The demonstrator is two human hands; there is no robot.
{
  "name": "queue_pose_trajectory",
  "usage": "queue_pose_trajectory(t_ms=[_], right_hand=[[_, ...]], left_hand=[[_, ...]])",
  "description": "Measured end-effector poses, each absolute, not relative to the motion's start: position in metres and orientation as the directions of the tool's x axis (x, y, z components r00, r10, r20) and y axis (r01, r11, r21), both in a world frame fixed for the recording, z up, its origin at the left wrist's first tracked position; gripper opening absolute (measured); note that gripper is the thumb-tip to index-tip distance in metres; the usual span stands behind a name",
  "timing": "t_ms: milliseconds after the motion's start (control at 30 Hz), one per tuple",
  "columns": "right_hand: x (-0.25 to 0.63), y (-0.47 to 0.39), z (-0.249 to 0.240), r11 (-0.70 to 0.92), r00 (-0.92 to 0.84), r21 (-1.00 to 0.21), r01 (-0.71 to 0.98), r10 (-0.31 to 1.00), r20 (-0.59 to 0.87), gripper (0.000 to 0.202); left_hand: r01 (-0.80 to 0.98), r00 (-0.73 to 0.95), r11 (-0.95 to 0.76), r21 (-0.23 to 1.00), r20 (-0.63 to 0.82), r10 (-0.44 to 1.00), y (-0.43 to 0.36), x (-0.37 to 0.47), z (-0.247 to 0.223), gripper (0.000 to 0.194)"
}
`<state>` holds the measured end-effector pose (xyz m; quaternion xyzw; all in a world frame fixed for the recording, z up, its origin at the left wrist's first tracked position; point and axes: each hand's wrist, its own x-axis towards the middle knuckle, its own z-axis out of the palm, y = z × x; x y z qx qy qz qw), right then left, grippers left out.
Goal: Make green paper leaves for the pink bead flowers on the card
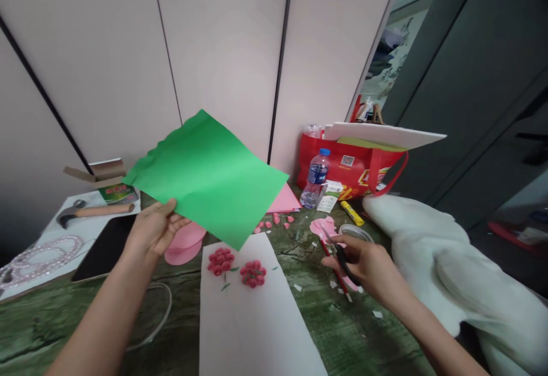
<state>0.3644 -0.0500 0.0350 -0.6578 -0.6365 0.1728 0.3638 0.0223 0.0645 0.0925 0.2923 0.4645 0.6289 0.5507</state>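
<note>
My left hand (pixel 156 227) pinches a sheet of green paper (pixel 209 173) by its lower left edge and holds it up above the table. One edge of the sheet looks wavy. In my right hand (pixel 363 265) is a pair of scissors (pixel 343 261), the blades pointing up and left, over pink paper pieces (pixel 322 226). Between my hands lies a long white board (pixel 252 330) bearing two raised pink flower clusters (pixel 253 274) and a few small green leaf shapes. Small pink curled bits (pixel 287 220) lie just beyond the board.
On the left are a hammer (pixel 98 210), a dark tablet (pixel 107 247), beaded strands (pixel 51 253) and an opened box (pixel 117 193). A water bottle (pixel 315 179), a red bag (pixel 342 162) and a yellow glue stick (pixel 351 213) stand or lie at the back right. A white plush form (pixel 428 256) borders the right.
</note>
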Motion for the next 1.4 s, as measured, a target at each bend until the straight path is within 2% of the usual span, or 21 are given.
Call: queue_pose_trajectory(t_ms=[67,100,167,267,367,533,633,700,833,933,967,1033,1067,1133,1233,1400], right_hand=[[0.370,-0.049,0.021,0.020,0.127,-0.592,0.806,0.970,0.206,0.034],[0.371,-0.048,0.016,0.007,0.123,-0.576,0.817,0.975,0.186,0.035],[0.369,-0.046,0.006,0.008,0.107,-0.615,0.788,0.983,0.150,0.038],[0.362,-0.042,-0.001,0.040,0.074,-0.736,0.676,0.990,0.122,0.045],[0.355,-0.037,-0.004,0.095,0.013,-0.746,0.659,0.990,0.138,0.051],[0.353,-0.024,-0.014,0.090,0.001,-0.550,0.830,0.987,0.163,0.036],[0.354,-0.017,-0.021,0.031,0.048,-0.474,0.880,0.987,0.153,0.034],[0.353,-0.012,-0.024,-0.004,0.070,-0.415,0.910,0.987,0.144,0.030],[0.342,-0.004,-0.028,-0.045,0.092,-0.324,0.945,0.987,0.133,0.021],[0.332,0.002,-0.029,-0.063,0.111,-0.293,0.954,0.982,0.150,0.027],[0.330,0.003,-0.029,-0.067,0.116,-0.288,0.955,0.981,0.157,0.030],[0.328,0.003,-0.031,-0.064,0.114,-0.281,0.958,0.980,0.164,0.033],[0.328,0.003,-0.032,-0.055,0.105,-0.279,0.959,0.981,0.165,0.034],[0.330,0.001,-0.034,-0.034,0.081,-0.274,0.961,0.983,0.164,0.036],[0.337,0.000,-0.037,-0.023,0.068,-0.261,0.965,0.984,0.164,0.039],[0.342,-0.001,-0.039,-0.024,0.063,-0.238,0.971,0.985,0.161,0.038]], left_hand=[[-0.442,-0.283,0.043,0.896,-0.185,0.941,0.074,0.029,0.084,0.027],[-0.454,-0.308,0.043,0.890,-0.202,0.930,0.079,0.034,0.079,0.027],[-0.471,-0.328,0.051,0.881,-0.228,0.917,0.088,0.045,0.072,0.026],[-0.461,-0.341,0.074,0.885,-0.254,0.905,0.103,0.063,0.062,0.016],[-0.398,-0.277,0.128,0.908,-0.252,0.927,0.117,0.078,0.054,0.025],[-0.109,-0.090,0.152,0.982,-0.163,0.983,0.120,0.086,0.046,0.018],[0.121,-0.004,0.010,0.993,-0.009,1.000,0.099,0.078,0.049,0.007],[0.266,0.073,-0.121,0.956,0.105,0.992,0.079,0.071,0.049,0.003],[0.490,0.243,-0.356,0.796,0.267,0.932,0.036,0.064,0.035,0.011],[0.593,0.355,-0.473,0.652,0.315,0.880,0.015,0.065,0.016,0.012],[0.682,0.463,-0.574,0.453,0.340,0.818,0.012,0.066,0.010,0.015],[0.751,0.590,-0.652,0.103,0.338,0.733,0.008,0.067,0.001,0.018],[0.750,0.631,-0.660,-0.033,0.335,0.700,0.009,0.068,-0.003,0.018],[0.725,0.682,-0.660,-0.195,0.331,0.652,0.010,0.069,-0.008,0.018],[0.676,0.736,-0.679,-0.288,0.320,0.597,0.012,0.073,-0.011,0.017],[0.680,0.729,-0.684,-0.265,0.346,0.590,0.009,0.071,-0.011,0.017]])
